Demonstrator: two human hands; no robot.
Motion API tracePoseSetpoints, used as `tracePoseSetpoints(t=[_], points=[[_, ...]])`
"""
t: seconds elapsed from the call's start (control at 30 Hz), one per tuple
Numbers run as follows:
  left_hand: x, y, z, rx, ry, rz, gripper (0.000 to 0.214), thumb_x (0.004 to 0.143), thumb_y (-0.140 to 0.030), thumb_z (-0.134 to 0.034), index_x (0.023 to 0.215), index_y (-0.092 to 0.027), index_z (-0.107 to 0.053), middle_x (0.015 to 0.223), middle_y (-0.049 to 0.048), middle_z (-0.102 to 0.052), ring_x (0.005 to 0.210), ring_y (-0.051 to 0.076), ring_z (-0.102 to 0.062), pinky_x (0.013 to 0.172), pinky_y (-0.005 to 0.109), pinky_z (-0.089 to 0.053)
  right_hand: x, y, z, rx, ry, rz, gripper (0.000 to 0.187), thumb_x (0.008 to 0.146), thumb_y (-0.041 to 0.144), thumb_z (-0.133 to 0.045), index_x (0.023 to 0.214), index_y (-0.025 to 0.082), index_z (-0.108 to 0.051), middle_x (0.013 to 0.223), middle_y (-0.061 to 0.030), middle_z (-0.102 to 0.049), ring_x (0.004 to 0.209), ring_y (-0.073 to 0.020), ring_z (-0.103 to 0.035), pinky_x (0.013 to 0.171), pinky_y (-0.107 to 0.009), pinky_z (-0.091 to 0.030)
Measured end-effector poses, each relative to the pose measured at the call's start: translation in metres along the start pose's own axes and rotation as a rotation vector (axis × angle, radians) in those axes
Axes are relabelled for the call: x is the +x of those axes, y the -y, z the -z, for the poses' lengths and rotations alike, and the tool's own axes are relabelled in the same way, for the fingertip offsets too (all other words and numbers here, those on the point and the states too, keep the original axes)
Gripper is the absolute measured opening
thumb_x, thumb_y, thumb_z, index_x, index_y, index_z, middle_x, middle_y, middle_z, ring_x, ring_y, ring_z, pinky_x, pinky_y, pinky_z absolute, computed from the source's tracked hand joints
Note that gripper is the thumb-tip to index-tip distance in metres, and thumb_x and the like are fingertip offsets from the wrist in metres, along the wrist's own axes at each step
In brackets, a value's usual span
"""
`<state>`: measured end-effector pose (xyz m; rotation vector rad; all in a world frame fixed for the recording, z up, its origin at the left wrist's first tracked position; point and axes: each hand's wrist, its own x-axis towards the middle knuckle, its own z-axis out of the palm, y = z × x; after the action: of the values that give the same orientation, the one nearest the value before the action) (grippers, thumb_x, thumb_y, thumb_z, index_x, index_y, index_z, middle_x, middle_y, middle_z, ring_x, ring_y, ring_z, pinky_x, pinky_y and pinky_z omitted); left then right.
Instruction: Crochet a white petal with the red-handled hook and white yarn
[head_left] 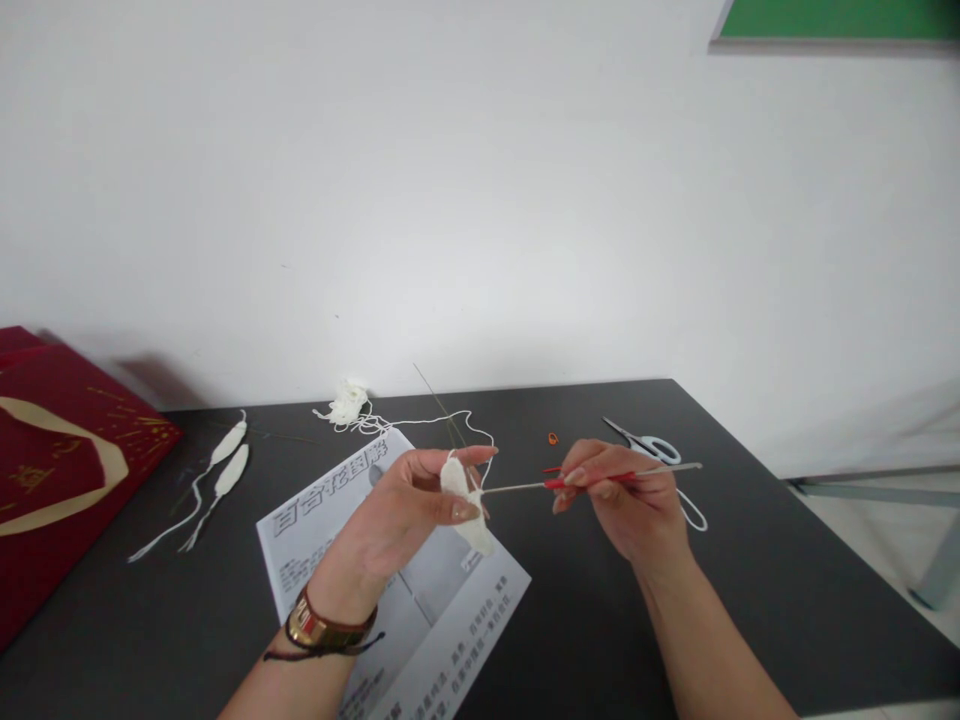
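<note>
My left hand (409, 505) pinches a small white crocheted piece (466, 503) between thumb and fingers, with white yarn (420, 422) running from it over the forefinger to a little yarn clump (347, 403) at the table's back. My right hand (626, 495) grips a metal crochet hook (592, 481) with a red handle, held level, its tip pointing left into the white piece. Both hands hover above the dark table (600, 620).
A printed instruction sheet (420, 600) lies under my left hand. Two finished white petals (225, 460) lie at the left beside a dark red gift bag (52, 470). Scissors (649, 443) and a small orange marker (553, 438) lie behind my right hand. A white wall stands behind.
</note>
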<state>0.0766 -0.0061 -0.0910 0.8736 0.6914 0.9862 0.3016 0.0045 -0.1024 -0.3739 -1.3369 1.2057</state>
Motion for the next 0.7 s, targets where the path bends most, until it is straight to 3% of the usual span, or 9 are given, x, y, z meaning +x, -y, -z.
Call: tracePoseSetpoints(t=[0.13, 0.27, 0.37, 0.43, 0.53, 0.63, 0.7], points=[[0.001, 0.003, 0.001, 0.142, -0.038, -0.03, 0.031, 0.058, -0.011, -0.079, 0.087, -0.021, -0.075, 0.075, 0.0013, -0.069, 0.061, 0.01, -0.057, 0.061, 0.022, -0.045, 0.001, -0.006, -0.003, 0.137, -0.103, -0.114, 0.009, 0.079, 0.025, -0.066, 0.079, 0.017, -0.071, 0.064, -0.0029, -0.066, 0.055, -0.0135, -0.064, 0.047, -0.023, -0.054], [0.007, 0.014, 0.001, 0.317, -0.119, -0.226, 0.014, 0.064, -0.015, -0.076, 0.076, -0.022, -0.076, 0.084, 0.0032, -0.071, 0.075, 0.014, -0.06, 0.071, 0.026, -0.045, 0.004, -0.018, -0.01, 0.329, -0.292, -0.382, 0.012, 0.08, 0.026, -0.066, 0.078, 0.015, -0.069, 0.057, 0.0003, -0.064, 0.044, -0.0072, -0.057, 0.044, -0.017, -0.054], [0.014, 0.027, -0.004, 0.396, -0.187, -0.35, 0.021, 0.07, -0.017, -0.072, 0.089, -0.024, -0.075, 0.089, 0.004, -0.07, 0.083, 0.016, -0.059, 0.077, 0.029, -0.043, 0.004, -0.027, -0.018, 0.45, -0.386, -0.53, 0.014, 0.076, 0.026, -0.07, 0.078, 0.013, -0.068, 0.056, 0.0015, -0.063, 0.043, -0.0052, -0.054, 0.045, -0.016, -0.054], [0.017, 0.035, -0.009, 0.341, -0.209, -0.355, 0.022, 0.071, -0.018, -0.071, 0.092, -0.025, -0.074, 0.094, 0.0041, -0.07, 0.086, 0.017, -0.059, 0.079, 0.029, -0.043, 0.003, -0.032, -0.023, 0.489, -0.411, -0.584, 0.016, 0.073, 0.027, -0.072, 0.078, 0.012, -0.068, 0.058, 0.0015, -0.064, 0.045, -0.0052, -0.056, 0.048, -0.016, -0.056], [0.021, 0.044, -0.016, 0.18, -0.234, -0.324, 0.012, 0.071, -0.018, -0.071, 0.082, -0.022, -0.074, 0.105, 0.0049, -0.069, 0.095, 0.019, -0.058, 0.085, 0.03, -0.041, 0.001, -0.037, -0.03, 0.462, -0.452, -0.561, 0.021, 0.072, 0.031, -0.073, 0.081, 0.014, -0.067, 0.06, 0.0014, -0.065, 0.049, -0.0064, -0.057, 0.048, -0.016, -0.054], [0.022, 0.043, -0.018, 0.053, -0.16, -0.22, 0.027, 0.072, -0.017, -0.07, 0.098, -0.021, -0.072, 0.1, 0.0063, -0.071, 0.091, 0.018, -0.06, 0.086, 0.031, -0.04, 0.0, -0.041, -0.032, 0.355, -0.536, -0.465, 0.019, 0.073, 0.032, -0.072, 0.08, 0.016, -0.067, 0.064, 0.0016, -0.067, 0.05, -0.0062, -0.055, 0.04, -0.013, -0.045], [0.022, 0.04, -0.017, -0.029, -0.052, -0.143, 0.035, 0.072, -0.017, -0.07, 0.107, -0.021, -0.069, 0.099, 0.0078, -0.071, 0.092, 0.02, -0.06, 0.086, 0.034, -0.04, -0.001, -0.044, -0.032, 0.316, -0.578, -0.409, 0.015, 0.074, 0.032, -0.071, 0.077, 0.017, -0.067, 0.07, 0.0012, -0.068, 0.057, -0.0076, -0.059, 0.046, -0.014, -0.047]])
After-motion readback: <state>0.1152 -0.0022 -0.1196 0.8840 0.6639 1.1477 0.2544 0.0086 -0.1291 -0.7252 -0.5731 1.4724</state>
